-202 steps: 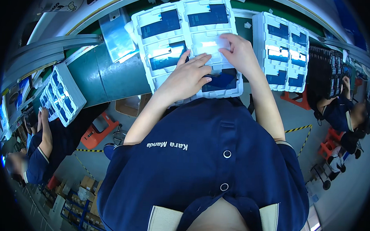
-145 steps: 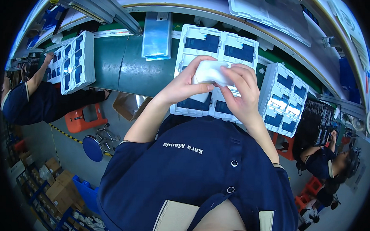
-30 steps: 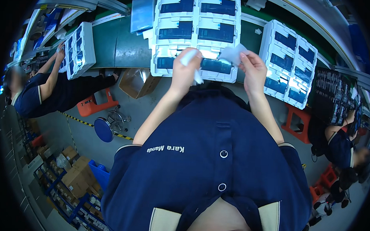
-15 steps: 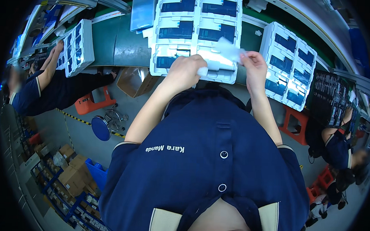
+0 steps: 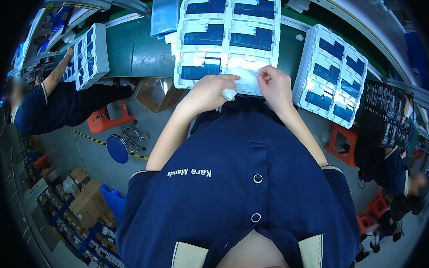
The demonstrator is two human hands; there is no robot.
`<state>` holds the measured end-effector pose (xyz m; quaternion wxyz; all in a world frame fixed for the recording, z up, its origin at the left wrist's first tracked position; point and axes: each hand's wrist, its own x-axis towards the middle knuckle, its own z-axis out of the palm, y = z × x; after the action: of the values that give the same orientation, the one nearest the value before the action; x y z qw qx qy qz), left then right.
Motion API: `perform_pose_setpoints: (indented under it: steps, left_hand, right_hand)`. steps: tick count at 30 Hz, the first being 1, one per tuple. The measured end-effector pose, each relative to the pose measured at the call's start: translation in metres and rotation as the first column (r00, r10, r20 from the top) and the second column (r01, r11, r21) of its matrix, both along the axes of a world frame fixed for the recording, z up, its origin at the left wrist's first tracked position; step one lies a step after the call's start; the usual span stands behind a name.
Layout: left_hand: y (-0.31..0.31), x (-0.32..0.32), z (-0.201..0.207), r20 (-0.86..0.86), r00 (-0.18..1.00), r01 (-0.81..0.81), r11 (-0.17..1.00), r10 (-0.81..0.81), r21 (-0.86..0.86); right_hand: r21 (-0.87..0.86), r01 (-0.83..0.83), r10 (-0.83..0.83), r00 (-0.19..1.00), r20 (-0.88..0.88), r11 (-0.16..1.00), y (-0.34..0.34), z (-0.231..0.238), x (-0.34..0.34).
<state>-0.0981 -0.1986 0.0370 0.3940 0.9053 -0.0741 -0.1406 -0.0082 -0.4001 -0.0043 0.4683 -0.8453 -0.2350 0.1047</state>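
In front of me is a white moulded tray (image 5: 227, 28), its compartments holding flat dark rectangular pieces (image 5: 203, 38) with small tabs. My left hand (image 5: 205, 93) is at the tray's near edge, index finger stretched along the near right compartment. Its other fingers are curled round a crumpled white wad (image 5: 229, 94). My right hand (image 5: 278, 89) pinches the edge of a thin white sheet (image 5: 245, 76). That sheet lies over the near right compartment, and what is beneath it is hidden.
Stacked trays of dark pieces stand right (image 5: 299, 85) and left (image 5: 101, 54) on the green bench (image 5: 153, 54). Clear blue plastic sleeves (image 5: 164, 14) lie beside my tray. An open cardboard box (image 5: 154, 96) is below the bench edge. Co-workers sit on both sides.
My right hand has moved left and down, bringing the white sheet from above the tray onto the near right compartment. My left hand has shifted slightly toward me, still with the wad.
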Motion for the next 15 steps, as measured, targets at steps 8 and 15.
perform_pose_setpoints:
  steps: [8, 15]
  left_hand:
    - [0.006, 0.021, 0.01, -0.259, 0.961, -0.118, 0.991, 0.099, -0.058]
    - [-0.004, 0.033, -0.014, -0.215, 0.946, -0.297, 0.912, 0.241, -0.283]
  right_hand:
    - [-0.1, 0.096, -0.075, 0.977, 0.197, 0.99, -0.025, 0.005, 0.019]
    - [0.221, 0.684, -0.582, 0.715, -0.387, 0.695, -0.129, -0.044, 0.055]
